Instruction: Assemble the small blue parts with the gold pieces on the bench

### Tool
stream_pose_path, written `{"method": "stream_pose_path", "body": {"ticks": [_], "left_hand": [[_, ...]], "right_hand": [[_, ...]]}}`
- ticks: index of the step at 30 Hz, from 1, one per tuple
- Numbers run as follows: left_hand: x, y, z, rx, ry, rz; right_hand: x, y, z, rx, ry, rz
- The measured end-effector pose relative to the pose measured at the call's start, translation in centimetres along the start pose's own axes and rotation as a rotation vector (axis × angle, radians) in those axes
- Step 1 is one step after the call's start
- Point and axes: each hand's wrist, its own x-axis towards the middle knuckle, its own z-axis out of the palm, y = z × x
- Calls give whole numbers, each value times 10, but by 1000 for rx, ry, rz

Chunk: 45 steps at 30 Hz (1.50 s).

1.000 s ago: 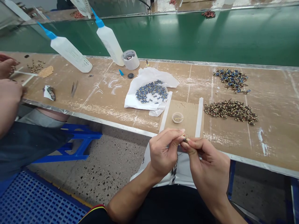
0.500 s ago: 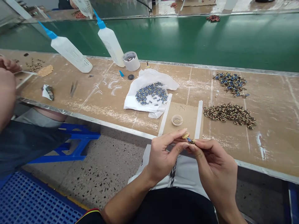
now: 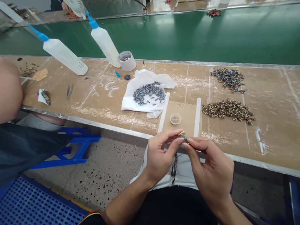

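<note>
My left hand (image 3: pixel 162 154) and my right hand (image 3: pixel 209 168) meet in front of the bench edge, both pinched on one small blue-and-tan part (image 3: pixel 184 137) held between their fingertips. Just beyond them a small clear cap (image 3: pixel 175 119) sits on a cardboard pad (image 3: pixel 187 116) framed by two white strips. A white cloth (image 3: pixel 145 82) carrying a heap of small blue parts (image 3: pixel 148 92) lies left of the pad. To the right lie a brown pile of parts (image 3: pixel 228 110) and, farther back, a blue mixed pile (image 3: pixel 227 77).
Two squeeze bottles with blue nozzles (image 3: pixel 63 56) (image 3: pixel 104 40) lean at the back left beside a white tape roll (image 3: pixel 127 60). Tweezers (image 3: pixel 69 91) lie on the bench. A co-worker's arm (image 3: pixel 9 90) fills the far left. A green conveyor belt (image 3: pixel 187 34) runs behind.
My fingers have shifted on the small part: the blue end now shows between the fingertips. The co-worker's arm has moved closer at the left, and the view has drifted slightly.
</note>
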Motion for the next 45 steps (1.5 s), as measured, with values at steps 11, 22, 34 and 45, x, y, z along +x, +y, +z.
{"method": "stream_pose_path", "body": {"ticks": [11, 22, 34, 45], "left_hand": [[2, -1, 1, -21, 39, 18], [6, -7, -1, 80, 19, 178], [4, -5, -3, 161, 15, 282], [5, -9, -5, 174, 28, 274]], "right_hand": [[2, 3, 4, -13, -22, -106], [-2, 4, 5, 83, -47, -22], [-6, 3, 5, 80, -52, 21], [-3, 2, 12, -10, -36, -7]]}}
